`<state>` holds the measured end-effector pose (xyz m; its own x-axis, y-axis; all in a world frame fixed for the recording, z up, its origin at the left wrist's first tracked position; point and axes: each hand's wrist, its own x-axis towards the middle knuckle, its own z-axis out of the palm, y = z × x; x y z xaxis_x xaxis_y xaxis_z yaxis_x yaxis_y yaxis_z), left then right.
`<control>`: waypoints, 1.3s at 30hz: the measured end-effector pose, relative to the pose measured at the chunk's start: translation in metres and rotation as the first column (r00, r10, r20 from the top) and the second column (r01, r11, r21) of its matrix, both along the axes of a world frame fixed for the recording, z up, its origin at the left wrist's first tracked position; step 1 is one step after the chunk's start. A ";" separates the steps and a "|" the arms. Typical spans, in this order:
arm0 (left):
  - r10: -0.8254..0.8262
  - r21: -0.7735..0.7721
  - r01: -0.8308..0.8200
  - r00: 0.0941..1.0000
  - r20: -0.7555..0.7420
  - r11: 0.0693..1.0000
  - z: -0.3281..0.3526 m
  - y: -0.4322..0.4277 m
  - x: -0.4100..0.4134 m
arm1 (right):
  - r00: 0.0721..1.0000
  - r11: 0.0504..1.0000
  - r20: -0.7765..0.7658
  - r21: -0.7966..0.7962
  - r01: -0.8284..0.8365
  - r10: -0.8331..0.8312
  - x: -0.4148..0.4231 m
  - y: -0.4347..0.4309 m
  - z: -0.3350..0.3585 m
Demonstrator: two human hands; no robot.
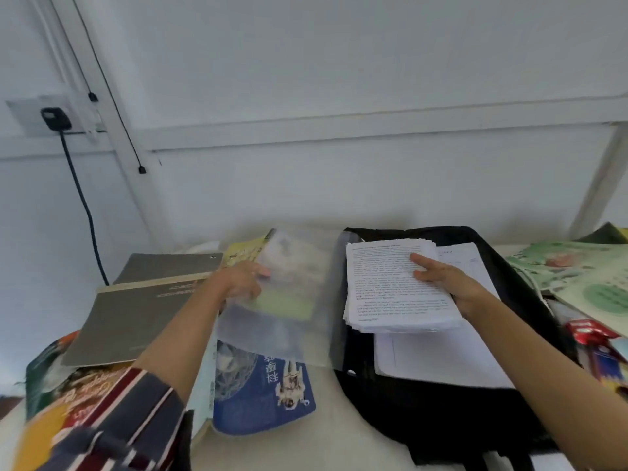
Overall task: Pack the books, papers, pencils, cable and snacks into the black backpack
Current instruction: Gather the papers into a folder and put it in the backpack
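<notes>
Black backpack [424,419] flat and open at right, ready for loading. Printed stack of papers [401,287] over its mouth, pinched by right hand [445,283], thumb on top. Left, clear plastic folder [289,300] lifted off the books [258,396], left hand [243,278] gripping its edge; finger detail blurred.

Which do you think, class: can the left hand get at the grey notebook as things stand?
Probably not at once. The left hand holds a translucent plastic folder. The grey notebook lies uncovered just beside that arm, so once the folder is released, nothing blocks it.
</notes>
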<state>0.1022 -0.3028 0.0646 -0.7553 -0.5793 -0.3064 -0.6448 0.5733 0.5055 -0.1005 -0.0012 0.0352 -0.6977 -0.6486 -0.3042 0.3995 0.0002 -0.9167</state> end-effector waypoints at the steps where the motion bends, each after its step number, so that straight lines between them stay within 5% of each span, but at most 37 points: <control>1: -0.011 -0.046 0.013 0.999 0.038 0.999 -0.005 0.003 -0.004 | 1.000 1.000 -0.002 0.017 0.007 -0.007 0.002 0.000 -0.003; 6: 0.137 -0.457 -0.153 0.988 -0.068 0.876 -0.010 0.054 -0.027 | 0.998 0.992 -0.046 0.121 0.044 -0.039 0.002 0.004 -0.011; 9: -0.037 -0.599 -0.086 0.981 -0.190 0.796 -0.016 0.088 -0.041 | 0.997 0.986 -0.064 0.162 0.045 -0.035 0.000 0.007 -0.012; 14: -0.231 -0.270 0.145 0.918 -0.322 0.952 -0.044 0.113 -0.048 | 0.998 0.986 -0.048 0.159 0.046 -0.038 -0.002 0.008 -0.015; 26: -0.071 -0.029 0.066 0.865 -0.497 0.997 -0.064 0.114 -0.042 | 0.999 0.990 -0.011 0.138 0.038 -0.037 -0.007 0.009 -0.019; 33: -0.083 -0.077 0.052 0.872 -0.482 0.996 -0.061 0.109 -0.037 | 0.999 0.990 -0.010 0.138 0.032 -0.031 -0.005 0.009 -0.017; 39: -0.345 -0.322 0.260 0.907 -0.241 0.910 -0.044 0.116 -0.045 | 0.999 0.990 -0.018 0.135 0.037 -0.035 -0.004 0.009 -0.017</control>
<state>0.0569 -0.1869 0.0203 -0.9372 -0.3374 0.0881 -0.2689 0.8601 0.4334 -0.1042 0.0077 0.0183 -0.7251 -0.5766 -0.3764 0.3873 0.1105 -0.9153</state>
